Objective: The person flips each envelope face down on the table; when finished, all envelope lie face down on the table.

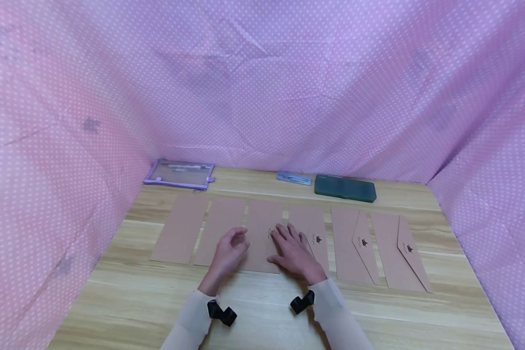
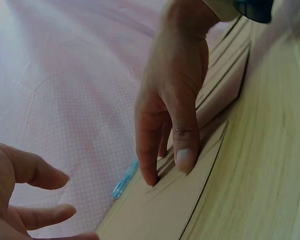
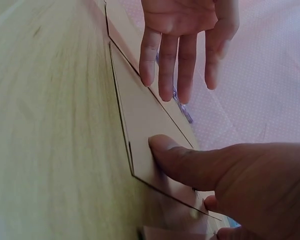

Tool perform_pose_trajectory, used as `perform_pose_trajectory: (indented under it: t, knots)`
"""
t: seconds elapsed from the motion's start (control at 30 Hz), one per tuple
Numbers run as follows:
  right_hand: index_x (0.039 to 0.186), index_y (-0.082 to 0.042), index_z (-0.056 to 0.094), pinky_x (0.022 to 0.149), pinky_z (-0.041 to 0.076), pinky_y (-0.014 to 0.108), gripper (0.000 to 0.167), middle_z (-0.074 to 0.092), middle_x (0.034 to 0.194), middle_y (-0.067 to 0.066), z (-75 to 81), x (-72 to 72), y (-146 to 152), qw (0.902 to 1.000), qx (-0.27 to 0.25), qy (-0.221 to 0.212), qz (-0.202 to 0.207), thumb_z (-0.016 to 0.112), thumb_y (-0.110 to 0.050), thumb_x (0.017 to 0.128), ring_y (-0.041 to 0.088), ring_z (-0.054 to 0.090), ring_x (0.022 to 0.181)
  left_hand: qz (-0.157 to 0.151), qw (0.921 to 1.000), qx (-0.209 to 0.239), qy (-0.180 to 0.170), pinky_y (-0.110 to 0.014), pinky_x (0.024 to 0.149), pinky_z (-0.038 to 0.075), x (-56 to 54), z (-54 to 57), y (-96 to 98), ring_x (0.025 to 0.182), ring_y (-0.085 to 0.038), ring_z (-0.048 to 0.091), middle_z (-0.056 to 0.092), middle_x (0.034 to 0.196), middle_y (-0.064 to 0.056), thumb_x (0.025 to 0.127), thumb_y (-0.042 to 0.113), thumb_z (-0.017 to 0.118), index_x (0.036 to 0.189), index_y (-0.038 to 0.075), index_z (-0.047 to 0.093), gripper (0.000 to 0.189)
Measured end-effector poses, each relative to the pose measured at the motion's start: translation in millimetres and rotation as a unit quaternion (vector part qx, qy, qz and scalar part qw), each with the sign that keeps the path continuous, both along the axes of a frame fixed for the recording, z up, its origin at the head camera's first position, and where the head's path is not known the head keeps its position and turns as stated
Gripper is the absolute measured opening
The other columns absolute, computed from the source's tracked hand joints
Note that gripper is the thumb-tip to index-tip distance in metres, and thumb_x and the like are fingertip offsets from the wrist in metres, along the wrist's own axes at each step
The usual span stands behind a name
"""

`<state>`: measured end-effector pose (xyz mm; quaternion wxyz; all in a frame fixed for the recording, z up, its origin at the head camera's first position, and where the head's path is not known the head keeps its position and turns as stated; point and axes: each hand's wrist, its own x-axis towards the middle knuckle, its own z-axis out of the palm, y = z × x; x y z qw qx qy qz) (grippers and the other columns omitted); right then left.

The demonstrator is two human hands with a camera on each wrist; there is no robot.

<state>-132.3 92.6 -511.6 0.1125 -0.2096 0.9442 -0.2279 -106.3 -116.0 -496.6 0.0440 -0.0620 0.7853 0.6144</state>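
Six envelopes, head view: brown envelopes lie in a row across the middle of the frame on the wooden table [image 1: 262, 311]; only this view shows the whole row.
Middle envelope: the third envelope [image 1: 262, 238] lies at frame centre, under both hands.
Far edge: a clear purple-edged pouch [image 1: 179, 173] at upper left of the table, a small blue packet [image 1: 294, 178] and a dark green case [image 1: 344, 187] right of centre.
Room: pink dotted cloth [image 1: 262, 87] walls the table on three sides.
Left wrist view: shows close up what the head view cannot, the right hand [image 2: 172, 95] coming down from the top, its thumb [image 2: 184, 150] and a fingertip pressed on the envelope [image 2: 175, 205]; the blue packet [image 2: 124, 181] shows beyond.
Left hand there: lower left corner, fingers [image 2: 37, 175] loosely curled, holding nothing.
Right wrist view: the thumb [image 3: 180, 160] lies flat on the envelope [image 3: 145, 125] near its lower edge.
Left hand, right wrist view: the left hand [image 3: 185, 35] hangs at the top, fingers straight and spread, just above the envelope; touching or not, I cannot tell.
Right hand, head view: the right hand [image 1: 294, 250] is spread flat, released, pressing down.
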Motion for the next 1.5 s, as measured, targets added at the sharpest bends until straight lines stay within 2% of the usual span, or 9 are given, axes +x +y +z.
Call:
perform_pose_trajectory:
  t: [0.2, 0.43, 0.63, 0.83, 1.07, 1.13, 1.23, 1.37, 1.5]
  knots:
    - [0.149, -0.014, 0.047, 0.117, 0.015, 0.074, 0.071, 0.033, 0.163, 0.013, 0.1, 1.2, -1.1, 1.0, -0.003, 0.003, -0.005, 0.072, -0.042, 0.089, 0.045, 0.02, 0.153, 0.03, 0.9947, 0.097, -0.015, -0.036, 0.093, 0.053, -1.7, -3.5, -4.1, 0.127, -0.042, 0.054, 0.056, 0.134, -0.03, 0.092, -0.001, 0.056, 0.127, -0.011, 0.054, 0.036]
    - [0.149, -0.014, 0.047, 0.117, 0.013, 0.075, 0.07, 0.033, 0.163, 0.013, -0.2, 1.1, -0.6, 0.9999, -0.009, 0.003, -0.006, 0.072, -0.041, 0.09, 0.045, 0.019, 0.153, 0.046, 0.9893, 0.137, -0.018, -0.029, 0.082, 0.054, -2.7, -7.2, -5.4, 0.113, -0.027, 0.058, 0.055, 0.129, -0.03, 0.09, 0.0, 0.055, 0.124, -0.014, 0.052, 0.036]
    - [0.15, -0.015, 0.045, 0.117, 0.011, 0.075, 0.069, 0.032, 0.164, 0.013, 0.0, 1.1, -0.7, 0.9999, -0.009, -0.002, -0.007, 0.07, -0.042, 0.091, 0.044, 0.018, 0.153, 0.052, 0.9808, 0.186, -0.027, -0.027, 0.079, 0.054, -2.0, -6.1, -5.2, 0.098, -0.013, 0.057, 0.058, 0.123, -0.02, 0.089, -0.003, 0.056, 0.121, -0.013, 0.052, 0.035]
    - [0.15, -0.015, 0.046, 0.117, 0.009, 0.076, 0.069, 0.032, 0.164, 0.013, -0.6, 1.2, -0.4, 0.9998, -0.013, -0.004, -0.011, 0.069, -0.042, 0.091, 0.044, 0.017, 0.154, 0.056, 0.972, 0.226, -0.035, -0.026, 0.078, 0.051, -1.8, -4.6, -4.7, 0.094, -0.012, 0.055, 0.059, 0.111, -0.007, 0.089, -0.004, 0.056, 0.119, -0.011, 0.052, 0.031]
    - [0.153, -0.015, 0.041, 0.117, 0.008, 0.076, 0.072, 0.029, 0.166, 0.012, -0.9, 1.7, -0.3, 0.9998, -0.016, -0.006, -0.013, 0.068, -0.042, 0.092, 0.043, 0.017, 0.154, 0.039, 0.9588, 0.28, -0.029, -0.023, 0.083, 0.046, 1.8, -7.7, 1.6, 0.097, -0.01, 0.054, 0.059, 0.109, -0.002, 0.089, -0.005, 0.054, 0.108, -0.001, 0.059, 0.02]
    - [0.153, -0.015, 0.04, 0.117, 0.008, 0.076, 0.073, 0.029, 0.166, 0.011, -0.9, 2.0, -0.4, 0.9997, -0.019, -0.004, -0.015, 0.068, -0.042, 0.092, 0.043, 0.017, 0.154, 0.033, 0.9629, 0.266, -0.031, -0.02, 0.083, 0.045, 3.2, -8.6, 5.7, 0.1, -0.009, 0.053, 0.061, 0.113, -0.006, 0.089, -0.005, 0.053, 0.11, -0.005, 0.059, 0.021]
    - [0.154, -0.015, 0.039, 0.117, 0.008, 0.076, 0.074, 0.03, 0.165, 0.01, -0.4, 2.6, -0.7, 0.9996, -0.021, -0.004, -0.019, 0.068, -0.043, 0.092, 0.042, 0.017, 0.155, 0.028, 0.9787, 0.202, -0.022, -0.018, 0.087, 0.046, 5.3, -8.2, 11.4, 0.108, -0.011, 0.054, 0.065, 0.12, -0.018, 0.089, -0.005, 0.054, 0.116, -0.011, 0.058, 0.028]
    - [0.153, -0.016, 0.041, 0.118, 0.008, 0.074, 0.072, 0.032, 0.164, 0.011, 1.6, 4.1, -1.0, 0.9992, -0.032, 0.002, -0.024, 0.068, -0.043, 0.092, 0.041, 0.017, 0.155, 0.006, 0.9948, 0.099, 0.024, -0.038, 0.109, 0.046, 8.3, -5.1, 15.5, 0.131, -0.031, 0.053, 0.061, 0.134, -0.028, 0.085, -0.008, 0.052, 0.124, -0.012, 0.058, 0.039]
    - [0.151, -0.014, 0.043, 0.121, 0.009, 0.07, 0.069, 0.035, 0.163, 0.012, 2.7, 5.4, -2.2, 0.9984, -0.052, 0.003, -0.023, 0.068, -0.041, 0.093, 0.041, 0.015, 0.155, -0.029, 0.9971, 0.005, 0.07, -0.056, 0.116, 0.037, 11.9, 0.4, 16.9, 0.141, -0.041, 0.044, 0.054, 0.145, -0.025, 0.079, -0.011, 0.049, 0.137, -0.004, 0.055, 0.058]
